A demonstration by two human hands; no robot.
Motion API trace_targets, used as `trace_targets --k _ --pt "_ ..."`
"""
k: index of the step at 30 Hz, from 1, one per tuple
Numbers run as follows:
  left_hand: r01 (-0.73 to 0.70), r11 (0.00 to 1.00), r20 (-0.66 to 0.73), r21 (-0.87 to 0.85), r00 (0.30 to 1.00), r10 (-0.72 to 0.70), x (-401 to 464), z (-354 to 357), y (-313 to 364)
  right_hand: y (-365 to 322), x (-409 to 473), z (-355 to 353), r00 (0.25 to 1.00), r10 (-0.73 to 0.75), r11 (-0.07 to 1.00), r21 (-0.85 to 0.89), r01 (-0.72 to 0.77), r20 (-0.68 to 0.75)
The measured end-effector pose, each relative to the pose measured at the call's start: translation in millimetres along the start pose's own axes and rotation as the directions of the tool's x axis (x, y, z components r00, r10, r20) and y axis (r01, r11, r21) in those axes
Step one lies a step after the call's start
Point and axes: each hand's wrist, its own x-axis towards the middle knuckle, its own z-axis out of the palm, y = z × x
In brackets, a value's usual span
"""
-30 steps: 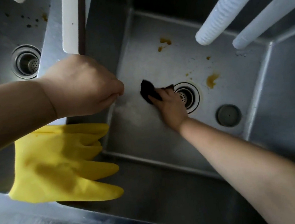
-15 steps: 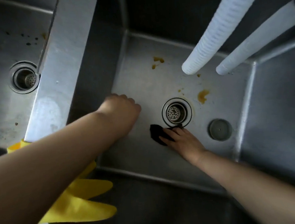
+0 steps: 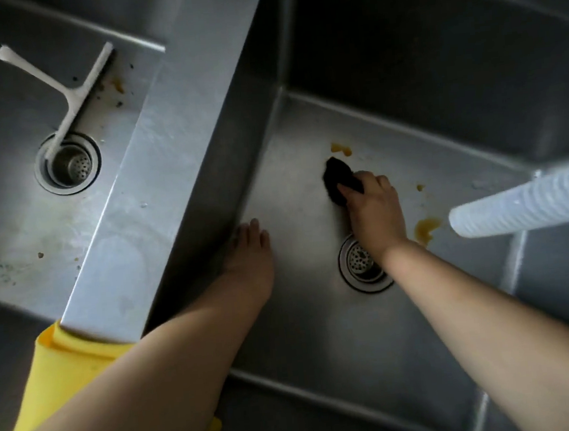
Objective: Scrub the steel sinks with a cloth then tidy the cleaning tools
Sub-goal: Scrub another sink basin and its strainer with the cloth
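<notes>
Two hands are kept down in the right sink (image 3: 423, 323): the left hand (image 3: 250, 263) is laid flat with straight fingers on the sink floor by the wall, likely to hold the body steady, and the right hand (image 3: 374, 214) is curled round the cloth (image 3: 340, 179). The cloth is small, dark and bunched up, and it is pressed on the floor beyond the drain (image 3: 363, 265), right next to an orange stain (image 3: 341, 148), likely so it can be rubbed off.
</notes>
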Motion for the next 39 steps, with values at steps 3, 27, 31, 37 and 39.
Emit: trace_targets --k 3,27,31,37,39 --pt "0.009 1.0 0.036 -0.024 0.999 -0.008 5 1 -1 -35 -20 16 0.971 -0.198 0.975 0.073 0.209 -0.132" --pt "0.009 0.993 -0.015 -0.118 1.0 -0.011 22 23 -8 -106 100 21 0.95 -0.139 0.969 0.16 0.189 -0.279" --pt "-0.001 0.993 -0.014 -0.12 1.0 -0.001 22 20 -10 -102 112 28 0.964 -0.143 0.988 0.019 0.151 -0.225" --pt "-0.019 0.993 -0.023 -0.118 1.0 0.016 14 15 -11 -61 105 20 0.969 -0.106 0.988 -0.136 0.077 -0.222" --pt "-0.027 0.994 -0.025 -0.109 0.999 0.024 11 13 -11 -40 90 13 0.976 -0.023 0.991 -0.133 -0.007 -0.218"
